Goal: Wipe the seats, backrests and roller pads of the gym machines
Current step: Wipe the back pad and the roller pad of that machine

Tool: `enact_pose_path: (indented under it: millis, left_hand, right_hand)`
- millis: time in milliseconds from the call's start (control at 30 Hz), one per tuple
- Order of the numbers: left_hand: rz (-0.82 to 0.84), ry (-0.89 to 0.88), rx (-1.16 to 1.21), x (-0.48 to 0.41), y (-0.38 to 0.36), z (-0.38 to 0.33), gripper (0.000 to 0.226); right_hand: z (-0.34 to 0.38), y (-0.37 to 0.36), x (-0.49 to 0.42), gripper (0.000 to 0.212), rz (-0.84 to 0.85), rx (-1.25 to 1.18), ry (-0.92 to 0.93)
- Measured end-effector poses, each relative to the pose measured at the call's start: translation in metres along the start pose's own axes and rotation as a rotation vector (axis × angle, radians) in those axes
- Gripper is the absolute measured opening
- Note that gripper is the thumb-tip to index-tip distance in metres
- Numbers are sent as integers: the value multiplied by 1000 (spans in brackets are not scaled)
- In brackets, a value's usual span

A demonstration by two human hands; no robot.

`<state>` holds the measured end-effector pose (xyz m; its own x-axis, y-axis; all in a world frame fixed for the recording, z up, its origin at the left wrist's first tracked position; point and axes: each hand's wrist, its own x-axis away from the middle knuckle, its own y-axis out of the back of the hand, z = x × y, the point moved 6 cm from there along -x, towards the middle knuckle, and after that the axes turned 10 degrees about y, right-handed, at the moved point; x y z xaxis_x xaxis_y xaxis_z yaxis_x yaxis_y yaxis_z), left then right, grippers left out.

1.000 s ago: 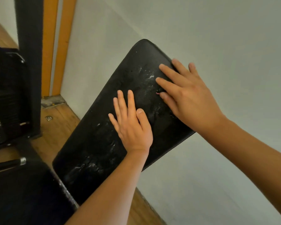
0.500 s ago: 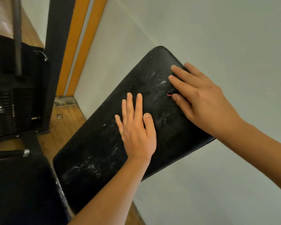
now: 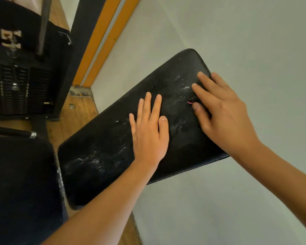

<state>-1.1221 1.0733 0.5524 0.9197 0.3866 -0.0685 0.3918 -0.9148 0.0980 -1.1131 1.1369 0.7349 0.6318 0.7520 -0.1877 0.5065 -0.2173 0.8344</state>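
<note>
Backrest (image 3: pixel 104 152) black, tilted, streaked white, just in front of wall (image 3: pixel 237 41); lower end beside seat (image 3: pixel 19 183), narrow gap between. Left hand (image 3: pixel 149 137) flat mid-pad, fingers straight, holding nothing. Right hand (image 3: pixel 224 117) flat near upper rounded corner, fingers extended toward top edge; small pink-edged speck (image 3: pixel 190 101) at thumb tip. Bare pad below left hand. Weight stack (image 3: pixel 16 89) well left.

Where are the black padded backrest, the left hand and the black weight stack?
black padded backrest (image 3: pixel 99 147), head view: scuffed lower face.
left hand (image 3: pixel 148 137), head view: back of hand.
black weight stack (image 3: pixel 30 92), head view: front of plates.
</note>
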Motion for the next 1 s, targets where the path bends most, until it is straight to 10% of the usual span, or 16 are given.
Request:
enact_pose_path:
  millis: [1000]
  left_hand:
    - [-8, 83, -30, -1, 0, 7, 56]
  right_hand:
    - [5, -16, -43, 46, 255, 159, 103]
